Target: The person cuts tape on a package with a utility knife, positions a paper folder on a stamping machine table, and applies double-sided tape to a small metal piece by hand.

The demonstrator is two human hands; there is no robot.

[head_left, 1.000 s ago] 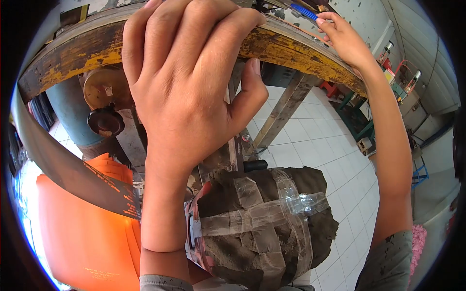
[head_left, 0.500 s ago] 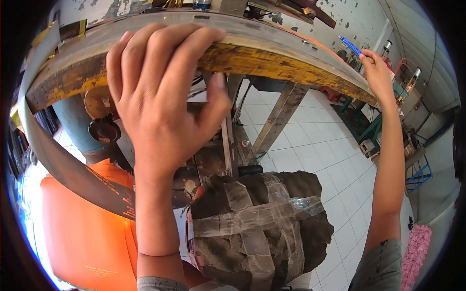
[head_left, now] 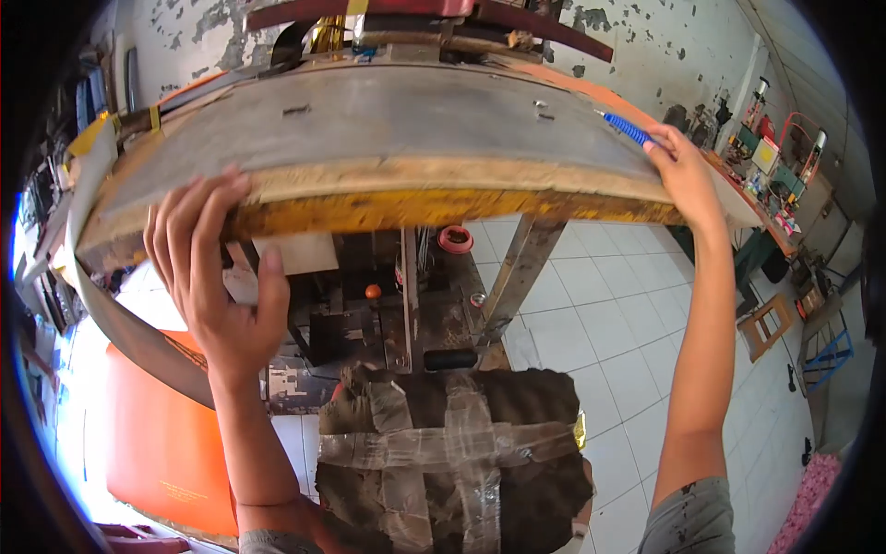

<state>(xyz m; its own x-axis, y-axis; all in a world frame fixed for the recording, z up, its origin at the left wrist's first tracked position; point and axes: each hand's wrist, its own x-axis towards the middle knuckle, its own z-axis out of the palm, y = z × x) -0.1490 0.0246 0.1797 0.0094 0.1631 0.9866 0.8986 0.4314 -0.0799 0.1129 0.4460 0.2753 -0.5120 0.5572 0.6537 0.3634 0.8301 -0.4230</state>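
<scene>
My right hand (head_left: 681, 171) pinches a blue ribbed pen-like tool (head_left: 629, 128) just above the right part of the workbench top (head_left: 388, 115). The tool's thin tip points left and away from me. My left hand (head_left: 221, 286) is at the bench's worn front edge, its fingertips over the top and its thumb apart below. A grey strip of sheet material (head_left: 138, 337) with printed lettering hangs from the bench's left end and passes behind my left wrist. Several small dark and metallic bits lie on the grey surface.
Below and before me is a dark padded block (head_left: 540, 462) bound with clear tape. Orange sheets (head_left: 171, 434) hang at lower left. Under the bench are wooden legs (head_left: 524, 277) and a red bowl (head_left: 455, 239). A cluttered side bench (head_left: 775, 180) stands at right.
The view has shifted, showing more of the bench top. My left hand appears lower and farther left along the edge. My right hand still holds the blue tool, now lower and left in view.
</scene>
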